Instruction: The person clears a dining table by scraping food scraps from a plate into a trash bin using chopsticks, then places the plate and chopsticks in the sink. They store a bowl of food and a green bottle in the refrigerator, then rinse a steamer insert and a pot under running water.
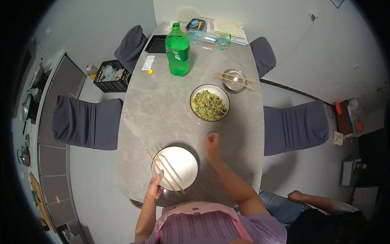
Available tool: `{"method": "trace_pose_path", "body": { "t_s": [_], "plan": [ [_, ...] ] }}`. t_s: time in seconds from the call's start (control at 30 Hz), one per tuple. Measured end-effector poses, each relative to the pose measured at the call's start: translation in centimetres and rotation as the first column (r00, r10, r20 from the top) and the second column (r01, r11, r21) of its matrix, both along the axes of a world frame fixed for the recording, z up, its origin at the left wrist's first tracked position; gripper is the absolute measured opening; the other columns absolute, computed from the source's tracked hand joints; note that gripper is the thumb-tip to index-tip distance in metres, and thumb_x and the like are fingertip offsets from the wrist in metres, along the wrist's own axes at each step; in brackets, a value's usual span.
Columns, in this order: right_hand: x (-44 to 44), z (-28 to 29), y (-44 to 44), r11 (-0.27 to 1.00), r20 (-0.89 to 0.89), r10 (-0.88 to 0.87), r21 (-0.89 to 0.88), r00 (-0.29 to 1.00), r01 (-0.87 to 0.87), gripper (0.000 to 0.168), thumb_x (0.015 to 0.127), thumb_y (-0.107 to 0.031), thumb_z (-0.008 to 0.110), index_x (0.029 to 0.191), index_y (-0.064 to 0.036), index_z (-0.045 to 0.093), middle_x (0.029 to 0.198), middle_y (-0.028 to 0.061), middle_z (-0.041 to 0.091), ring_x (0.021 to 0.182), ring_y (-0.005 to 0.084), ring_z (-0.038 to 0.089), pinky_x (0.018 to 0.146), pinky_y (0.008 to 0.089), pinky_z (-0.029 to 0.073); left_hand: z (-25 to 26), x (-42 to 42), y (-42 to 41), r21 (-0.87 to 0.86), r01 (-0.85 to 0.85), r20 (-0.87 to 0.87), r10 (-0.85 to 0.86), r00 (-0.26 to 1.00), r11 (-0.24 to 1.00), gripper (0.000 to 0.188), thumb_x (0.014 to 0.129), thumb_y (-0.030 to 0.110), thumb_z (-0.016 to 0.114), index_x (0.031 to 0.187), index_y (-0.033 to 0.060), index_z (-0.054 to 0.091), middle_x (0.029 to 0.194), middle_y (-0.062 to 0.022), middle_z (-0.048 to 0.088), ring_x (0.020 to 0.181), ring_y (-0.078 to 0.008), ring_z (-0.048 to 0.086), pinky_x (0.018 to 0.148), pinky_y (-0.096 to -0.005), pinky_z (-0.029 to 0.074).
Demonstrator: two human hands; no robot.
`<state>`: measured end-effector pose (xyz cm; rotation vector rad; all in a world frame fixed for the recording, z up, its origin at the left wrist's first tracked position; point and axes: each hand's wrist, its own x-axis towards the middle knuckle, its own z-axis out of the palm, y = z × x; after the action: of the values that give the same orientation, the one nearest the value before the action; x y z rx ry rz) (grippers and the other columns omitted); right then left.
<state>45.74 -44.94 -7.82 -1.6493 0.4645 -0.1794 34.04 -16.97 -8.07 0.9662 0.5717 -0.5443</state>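
Observation:
My left hand [154, 188] grips the lower left rim of a white plate [182, 166] near the table's front edge. A pair of wooden chopsticks [164, 170] lies slanting across the plate's left side. To the right of the plate, my right hand [211, 142] is over the table with its fingers curled; it is slightly blurred, and no object shows in it. Beyond it stands a dark-rimmed bowl [195, 114] of chopped green and yellow food [209, 104]. Behind that, at the right, is a small steel bowl [234, 87] with another pair of chopsticks [236, 82] across it.
On the grey table [143, 122] stand a green soda bottle [177, 52], a clear bottle on its side [208, 39], a black tray [156, 44] and papers [228, 29]. Covered chairs [88, 123] flank the table. Another person's hand [295, 195] is at the lower right.

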Motion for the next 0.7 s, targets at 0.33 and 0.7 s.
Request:
{"method": "trace_pose_path", "body": {
  "t_s": [0.33, 0.7],
  "plan": [
    [7.8, -1.2, -2.5, 0.680, -0.131, -0.052, 0.721, 0.990, 0.131, 0.034, 0.085, -0.010, 0.047, 0.113, 0.005, 0.037, 0.107, 0.0217, 0.050, 0.102, 0.0311, 0.054, 0.088, 0.0362, 0.046, 0.0, 0.1, -0.1, 0.076, -0.058, 0.031, 0.056, 0.998, 0.995, 0.041, 0.088, 0.038, 0.050, 0.112, 0.0049, 0.048, 0.093, -0.0041, 0.059, 0.074, -0.0110, 0.057, 0.058, -0.0224, 0.048],
    [7.2, -2.4, -3.6, 0.657, -0.102, -0.081, 0.743, 0.991, 0.130, 0.032, 0.084, -0.010, 0.048, 0.111, 0.006, 0.041, 0.105, 0.0216, 0.052, 0.097, 0.0309, 0.056, 0.086, 0.0384, 0.047, 2.5, 1.4, -1.0, 0.485, -0.041, 0.079, 0.003, 0.997, 0.873, 0.032, 0.088, 0.033, 0.054, 0.089, 0.0012, 0.058, 0.062, -0.0002, 0.054, 0.043, -0.0059, 0.045, 0.035, -0.0207, 0.035]
  ]
}}
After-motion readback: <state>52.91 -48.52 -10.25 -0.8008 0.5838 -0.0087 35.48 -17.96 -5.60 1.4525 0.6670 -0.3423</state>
